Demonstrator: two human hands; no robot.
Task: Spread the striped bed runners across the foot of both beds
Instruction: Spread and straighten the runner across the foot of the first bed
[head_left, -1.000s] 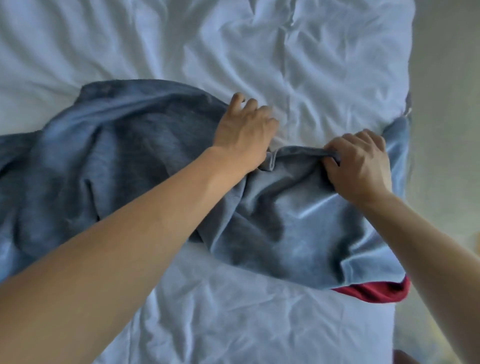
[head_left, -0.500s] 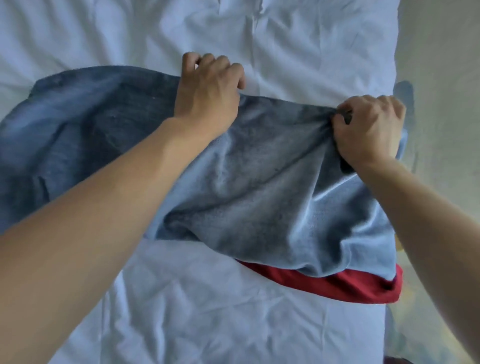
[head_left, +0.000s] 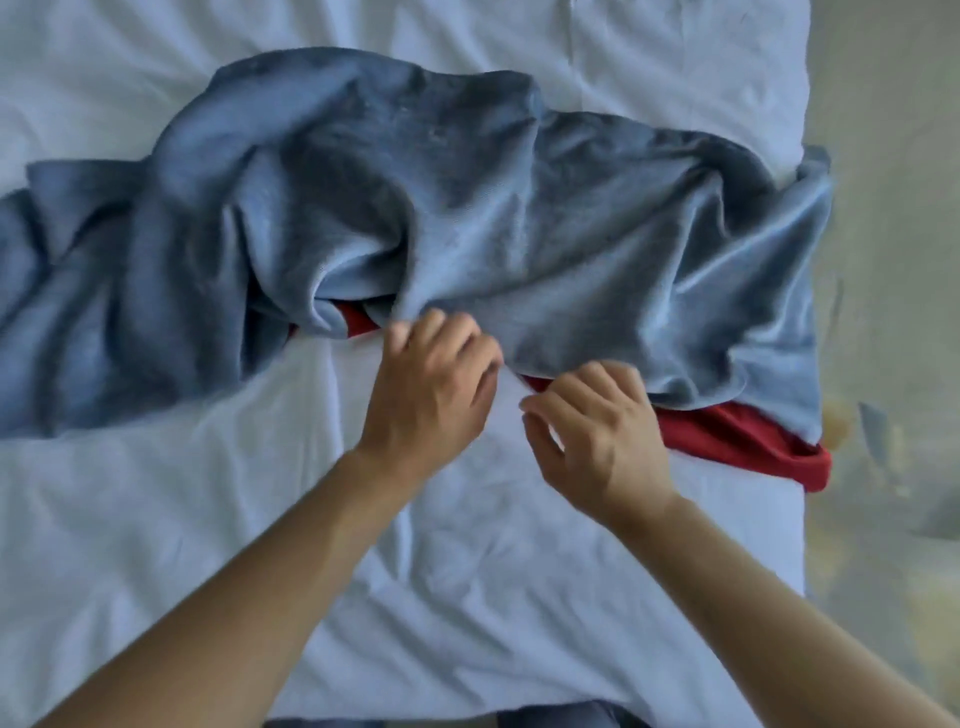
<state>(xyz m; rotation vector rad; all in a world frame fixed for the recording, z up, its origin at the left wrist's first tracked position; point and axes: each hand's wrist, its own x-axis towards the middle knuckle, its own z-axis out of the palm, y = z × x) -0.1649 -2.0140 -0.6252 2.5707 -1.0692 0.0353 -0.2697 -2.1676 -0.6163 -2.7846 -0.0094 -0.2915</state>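
A crumpled blue-grey bed runner (head_left: 467, 208) with a red underside (head_left: 737, 436) lies across the white bed (head_left: 467, 597). Its right end hangs over the bed's right edge and its left end runs out of view. My left hand (head_left: 431, 384) is at the runner's near edge with curled fingers, and the folds of the cloth gather at its blurred fingertips. My right hand (head_left: 597, 431) hovers just to the right, by the red strip. Its fingers are loosely curled, the thumb is apart, and it holds nothing.
The bed's right edge (head_left: 800, 519) drops to a pale mottled floor (head_left: 883, 364). A sliver of dark blue cloth (head_left: 561, 717) shows at the bottom of the view. Wrinkled white sheet lies before and beyond the runner.
Both hands let go of the runner's far edge and came back to its near edge. The runner now lies further up the bed, more bunched in the middle.
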